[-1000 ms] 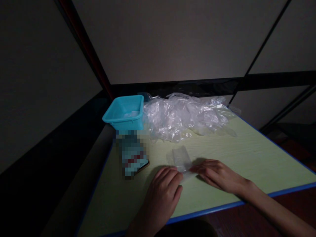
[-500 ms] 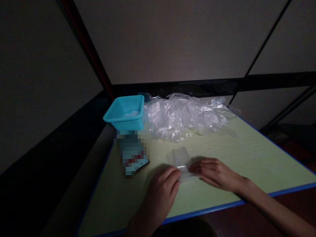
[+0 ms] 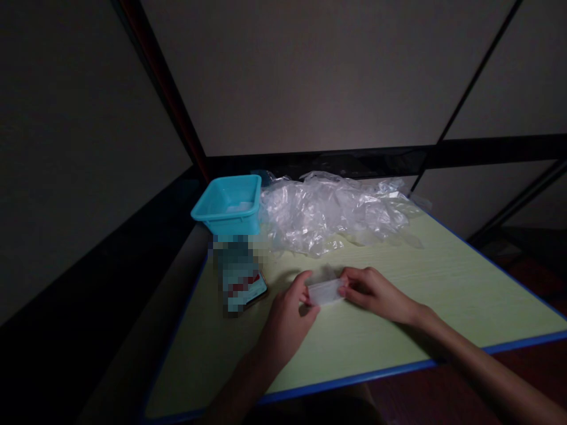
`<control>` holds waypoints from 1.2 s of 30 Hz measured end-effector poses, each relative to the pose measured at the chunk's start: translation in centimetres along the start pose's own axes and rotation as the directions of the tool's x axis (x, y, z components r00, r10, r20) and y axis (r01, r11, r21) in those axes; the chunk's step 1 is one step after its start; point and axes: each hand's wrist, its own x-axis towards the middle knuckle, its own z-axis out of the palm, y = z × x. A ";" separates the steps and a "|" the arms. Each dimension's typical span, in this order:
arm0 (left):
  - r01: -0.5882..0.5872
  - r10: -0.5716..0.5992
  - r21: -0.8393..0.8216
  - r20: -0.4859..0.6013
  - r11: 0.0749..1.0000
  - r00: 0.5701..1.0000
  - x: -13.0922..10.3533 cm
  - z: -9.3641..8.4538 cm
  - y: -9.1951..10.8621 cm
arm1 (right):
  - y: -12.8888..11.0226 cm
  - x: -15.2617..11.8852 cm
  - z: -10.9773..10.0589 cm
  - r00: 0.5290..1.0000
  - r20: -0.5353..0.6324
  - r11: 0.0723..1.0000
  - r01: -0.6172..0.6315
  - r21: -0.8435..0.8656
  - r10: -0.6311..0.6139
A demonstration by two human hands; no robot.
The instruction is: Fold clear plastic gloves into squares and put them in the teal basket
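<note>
A small piece of clear plastic [image 3: 325, 291], folded into a flat strip, lies between my hands over the front middle of the table; it looks like a plastic bag. Its right end is pinched by the thumb and fingers of my right hand [image 3: 367, 290]. At the left end, my left hand [image 3: 292, 313] holds it with the thumb above and the fingers curled round the edge. A thin, loose part of the plastic shows behind the strip. The fingertips under it are partly hidden.
A heap of crumpled clear plastic bags [image 3: 328, 209] covers the table's back. Left of it stands a turquoise basin [image 3: 228, 223] with something pale inside. A phone [image 3: 257, 290], partly pixelated, lies in front of the basin. The pale table [image 3: 398, 354] has a blue edge; walls stand behind it.
The plastic, spread flat on the table before, is now folded into a narrower strip, slightly raised. Both hands have shifted a little away from me, and the left hand's grip has opened wider around its end.
</note>
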 end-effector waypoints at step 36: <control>0.207 -0.221 0.088 0.203 0.974 0.954 4.2 0.1 -0.9 | 0.2 0.4 1.4 0.937 -0.349 0.994 -0.014 -0.105 -0.024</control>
